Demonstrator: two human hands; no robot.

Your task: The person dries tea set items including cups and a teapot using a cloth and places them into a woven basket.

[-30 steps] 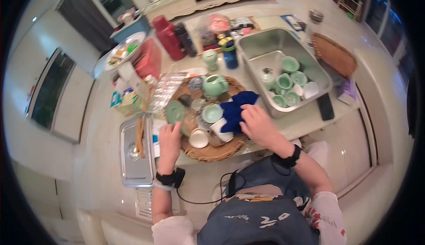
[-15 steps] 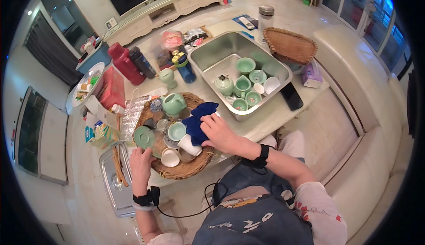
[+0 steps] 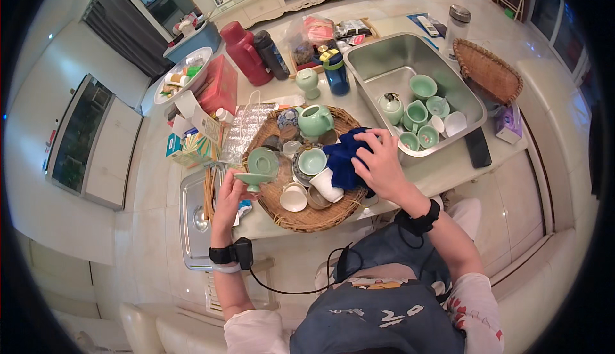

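Observation:
My left hand [image 3: 228,197] pinches a shallow green ceramic lid [image 3: 251,178] by its rim, its small round knob or foot pointing down, at the left edge of the round wicker basket [image 3: 285,221]. Just behind it in the basket lies another round green piece [image 3: 262,160]. Fingers bent over a dark blue cloth [image 3: 343,162], my right hand [image 3: 384,165] grips it above the basket's right side. Between the hands, the basket holds a green teapot [image 3: 315,121], a pale green cup [image 3: 312,160], a tipped white cup [image 3: 327,185] and a small white bowl [image 3: 293,197].
Right of the basket stands a steel basin [image 3: 477,128] with green and white teaware. A phone [image 3: 478,148] lies beside it. Behind the basket are a green ceramic jar [image 3: 308,84], a blue bottle [image 3: 334,72] and a red thermos [image 3: 246,53]. A steel tray lid [image 3: 191,210] sits at left.
My left hand has lifted a green lid up off the basket's left side. My right hand still holds the blue cloth. The whole view has shifted, with the scene now further right.

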